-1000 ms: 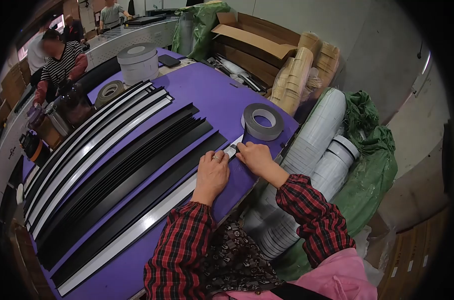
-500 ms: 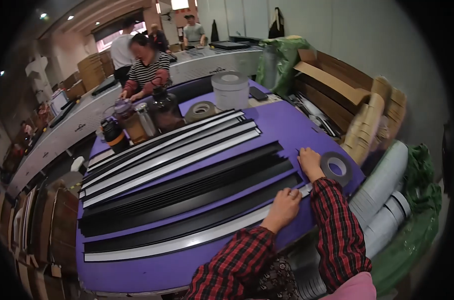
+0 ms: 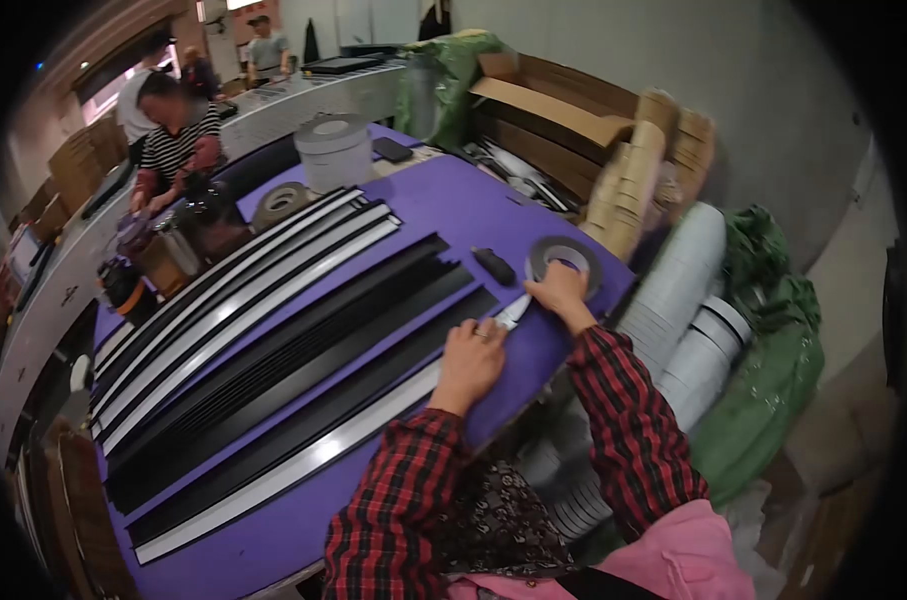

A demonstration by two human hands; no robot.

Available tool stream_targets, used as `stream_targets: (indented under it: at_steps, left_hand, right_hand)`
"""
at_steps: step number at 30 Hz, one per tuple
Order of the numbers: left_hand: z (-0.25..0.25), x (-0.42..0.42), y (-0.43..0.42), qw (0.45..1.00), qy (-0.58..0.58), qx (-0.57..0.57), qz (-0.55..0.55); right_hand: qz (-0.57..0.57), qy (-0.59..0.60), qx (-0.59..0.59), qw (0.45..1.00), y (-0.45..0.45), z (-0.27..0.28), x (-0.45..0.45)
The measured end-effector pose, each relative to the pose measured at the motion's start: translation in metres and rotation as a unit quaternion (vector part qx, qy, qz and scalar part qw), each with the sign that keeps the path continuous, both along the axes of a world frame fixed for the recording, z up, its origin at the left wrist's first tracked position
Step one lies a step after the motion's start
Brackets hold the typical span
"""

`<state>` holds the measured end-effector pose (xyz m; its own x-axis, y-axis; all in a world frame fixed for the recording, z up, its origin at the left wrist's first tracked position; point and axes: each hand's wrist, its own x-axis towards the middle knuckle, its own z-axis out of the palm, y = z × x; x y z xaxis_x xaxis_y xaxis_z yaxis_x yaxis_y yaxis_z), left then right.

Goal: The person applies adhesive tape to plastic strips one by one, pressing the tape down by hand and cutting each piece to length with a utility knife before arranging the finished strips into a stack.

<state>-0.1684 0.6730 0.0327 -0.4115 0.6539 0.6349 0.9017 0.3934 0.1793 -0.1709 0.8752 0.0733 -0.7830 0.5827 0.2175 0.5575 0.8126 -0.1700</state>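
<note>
A long white-faced strip with a dark edge (image 3: pixel 323 452) lies along the near side of the purple table. My left hand (image 3: pixel 475 362) rests over its right end, fingers bent and pressed together on it. My right hand (image 3: pixel 561 294) pinches the pale end piece (image 3: pixel 514 311) that sticks out past the left hand. Just behind the right hand lies a roll of grey tape (image 3: pixel 585 262), partly covered by the fingers. A small black object (image 3: pixel 493 266), its kind unclear, sits left of the roll. Black strips (image 3: pixel 303 372) lie side by side beyond the white one.
Farther back are more white-and-black strips (image 3: pixel 243 312), bottles (image 3: pixel 211 215), another tape roll (image 3: pixel 281 202), a white tub (image 3: pixel 333 155) and a phone (image 3: pixel 392 150). Wrapped rolls (image 3: pixel 678 290) and an open carton (image 3: pixel 548 115) stand right of the table. A person in stripes (image 3: pixel 178 145) works opposite.
My right hand has come away from the small black object, now uncovered, to the strip's end by the tape roll. My left hand stays on the strip. The view has swung right.
</note>
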Motion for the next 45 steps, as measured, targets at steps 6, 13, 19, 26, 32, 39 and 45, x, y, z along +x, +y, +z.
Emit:
stream_targets:
  at_steps: [6,13,19,26,32,39,45]
  left_hand:
    - [0.005,-0.002,-0.002,1.0,-0.003,-0.022,-0.004]
    - [-0.013,0.0,0.001,0.998,0.061,0.027,0.015]
    - [-0.004,0.04,-0.133,0.993,-0.009,-0.032,0.114]
    - [0.014,0.107,-0.377,0.921,-0.054,-0.147,0.356]
    - [0.015,0.14,-0.534,0.805,-0.103,-0.095,0.576]
    - [-0.001,0.148,-0.594,0.705,-0.099,-0.038,0.702]
    - [0.027,0.094,-0.468,0.845,0.034,-0.027,0.532]
  right_hand:
    - [0.009,0.499,-0.137,0.856,0.024,0.028,0.006]
    - [0.224,0.22,-0.085,0.946,-0.048,0.004,0.058]
    - [0.259,0.142,0.009,0.955,-0.065,-0.033,0.051]
    - [0.255,0.149,0.038,0.955,-0.049,-0.051,0.047]
    - [0.237,0.13,0.031,0.962,-0.051,-0.048,0.047]
    - [0.252,0.137,0.036,0.957,-0.049,-0.048,0.045]
    - [0.218,0.122,0.022,0.968,-0.075,-0.03,0.052]
